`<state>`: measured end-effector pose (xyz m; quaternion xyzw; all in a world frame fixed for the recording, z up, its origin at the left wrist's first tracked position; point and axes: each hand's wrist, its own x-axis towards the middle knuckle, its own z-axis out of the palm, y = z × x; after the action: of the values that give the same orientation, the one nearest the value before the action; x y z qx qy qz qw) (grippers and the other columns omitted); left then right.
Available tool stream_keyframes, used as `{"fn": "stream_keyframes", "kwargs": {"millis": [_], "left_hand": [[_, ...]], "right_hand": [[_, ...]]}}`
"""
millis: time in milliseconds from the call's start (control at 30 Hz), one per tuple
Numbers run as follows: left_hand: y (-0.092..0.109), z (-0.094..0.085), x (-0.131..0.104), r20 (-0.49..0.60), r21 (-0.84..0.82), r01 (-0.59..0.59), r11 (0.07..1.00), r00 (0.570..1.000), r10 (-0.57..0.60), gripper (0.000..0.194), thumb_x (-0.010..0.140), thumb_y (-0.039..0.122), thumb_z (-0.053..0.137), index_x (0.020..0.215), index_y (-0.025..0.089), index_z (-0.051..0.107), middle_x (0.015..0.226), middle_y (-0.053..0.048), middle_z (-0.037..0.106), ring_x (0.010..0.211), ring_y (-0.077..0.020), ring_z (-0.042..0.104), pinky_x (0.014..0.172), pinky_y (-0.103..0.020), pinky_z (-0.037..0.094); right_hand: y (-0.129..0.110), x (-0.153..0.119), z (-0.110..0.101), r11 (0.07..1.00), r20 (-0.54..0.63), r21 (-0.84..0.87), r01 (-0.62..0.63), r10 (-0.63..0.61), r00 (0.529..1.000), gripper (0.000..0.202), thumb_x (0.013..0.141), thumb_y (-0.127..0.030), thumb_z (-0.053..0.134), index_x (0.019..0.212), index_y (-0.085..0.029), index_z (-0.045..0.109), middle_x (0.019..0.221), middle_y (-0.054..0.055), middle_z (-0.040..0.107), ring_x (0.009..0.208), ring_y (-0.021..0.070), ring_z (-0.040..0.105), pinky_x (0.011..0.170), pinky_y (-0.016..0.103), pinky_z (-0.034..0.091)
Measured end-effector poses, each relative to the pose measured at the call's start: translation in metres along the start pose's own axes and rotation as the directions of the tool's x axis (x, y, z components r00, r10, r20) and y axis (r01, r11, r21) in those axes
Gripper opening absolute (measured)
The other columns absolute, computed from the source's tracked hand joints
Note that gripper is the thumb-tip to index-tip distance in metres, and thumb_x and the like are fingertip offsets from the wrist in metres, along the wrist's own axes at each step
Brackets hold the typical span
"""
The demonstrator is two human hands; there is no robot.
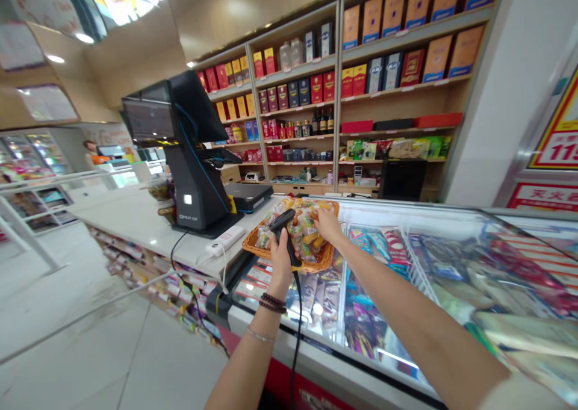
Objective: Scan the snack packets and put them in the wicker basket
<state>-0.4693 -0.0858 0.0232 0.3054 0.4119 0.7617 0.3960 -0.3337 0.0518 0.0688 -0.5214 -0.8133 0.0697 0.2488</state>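
My left hand (282, 258) is wrapped round the grip of a black handheld barcode scanner (283, 220), whose cable hangs down past my wrist. Beneath the scanner, an orange-brown wicker basket (326, 259) holds many small snacks (304, 232) in clear and yellow wrappers. It rests on the glass top of a chest freezer (311, 332). From the right, my right hand (327, 224) reaches over the basket's rim. Its fingers are bent down onto a wrapped snack at the right side; the fingertips are partly hidden among the wrappers.
Left of the basket, a white counter (121, 208) carries a black checkout terminal (198, 175), a flat black device (248, 196) and a white power strip (226, 239). Cables hang over the counter's edge. Shelves (298, 85) of boxed goods and bottles line the back wall. A person (90, 151) stands far left.
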Motion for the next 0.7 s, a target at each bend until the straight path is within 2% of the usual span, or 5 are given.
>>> {"fn": "stream_keyframes", "kwargs": {"millis": [233, 333, 433, 567, 700], "left_hand": [[0.011, 0.007, 0.016, -0.028, -0.004, 0.004, 1.0, 1.0, -0.004, 0.087, 0.065, 0.095, 0.101, 0.1, 0.03, 0.055, 0.064, 0.008, 0.056, 0.051, -0.0156, 0.055, 0.053, -0.03, 0.042], [0.01, 0.007, 0.019, -0.015, 0.012, 0.013, 1.0, 1.0, -0.013, 0.085, 0.068, 0.094, 0.1, 0.101, 0.029, 0.058, 0.066, 0.008, 0.057, 0.052, -0.0157, 0.055, 0.054, -0.03, 0.044], [0.007, 0.006, 0.02, 0.013, 0.029, 0.018, 0.999, 1.0, -0.018, 0.084, 0.069, 0.094, 0.1, 0.101, 0.027, 0.061, 0.066, 0.006, 0.057, 0.054, -0.0162, 0.055, 0.055, -0.03, 0.045], [0.007, 0.009, 0.021, 0.054, 0.04, 0.04, 0.998, 0.998, -0.042, 0.083, 0.07, 0.097, 0.097, 0.094, 0.026, 0.064, 0.064, 0.004, 0.059, 0.053, -0.0159, 0.054, 0.052, -0.029, 0.043], [0.012, 0.022, 0.017, 0.062, 0.003, 0.084, 0.996, 0.995, -0.084, 0.083, 0.065, 0.094, 0.099, 0.092, 0.025, 0.063, 0.066, 0.004, 0.063, 0.053, -0.0141, 0.054, 0.052, -0.027, 0.044]], "right_hand": [[-0.004, 0.01, 0.004, 0.998, -0.006, -0.058, 0.022, -0.023, 1.0, 0.043, 0.105, -0.012, 0.057, 0.141, -0.01, 0.08, 0.145, 0.028, 0.082, 0.145, 0.0417, 0.072, 0.128, 0.051, 0.052], [0.003, 0.015, 0.011, 0.996, -0.114, 0.09, -0.008, 0.018, 0.993, 0.042, 0.106, -0.016, 0.052, 0.135, -0.014, 0.081, 0.138, 0.024, 0.084, 0.141, 0.0395, 0.073, 0.126, 0.05, 0.054], [0.015, 0.023, 0.015, 0.945, -0.233, 0.32, -0.07, 0.15, 0.961, 0.04, 0.106, -0.022, 0.047, 0.125, -0.02, 0.082, 0.124, 0.017, 0.085, 0.133, 0.0357, 0.075, 0.121, 0.047, 0.056], [0.028, 0.034, 0.012, 0.772, -0.19, 0.629, -0.09, 0.265, 0.945, 0.027, 0.104, -0.042, 0.054, 0.097, -0.027, 0.075, 0.091, 0.008, 0.079, 0.112, 0.0337, 0.077, 0.113, 0.048, 0.061], [0.04, 0.028, 0.007, 0.474, -0.057, 0.876, -0.091, 0.289, 0.956, 0.029, 0.09, -0.057, 0.075, 0.085, -0.03, 0.067, 0.079, 0.002, 0.073, 0.094, 0.0291, 0.075, 0.098, 0.044, 0.066]]}}
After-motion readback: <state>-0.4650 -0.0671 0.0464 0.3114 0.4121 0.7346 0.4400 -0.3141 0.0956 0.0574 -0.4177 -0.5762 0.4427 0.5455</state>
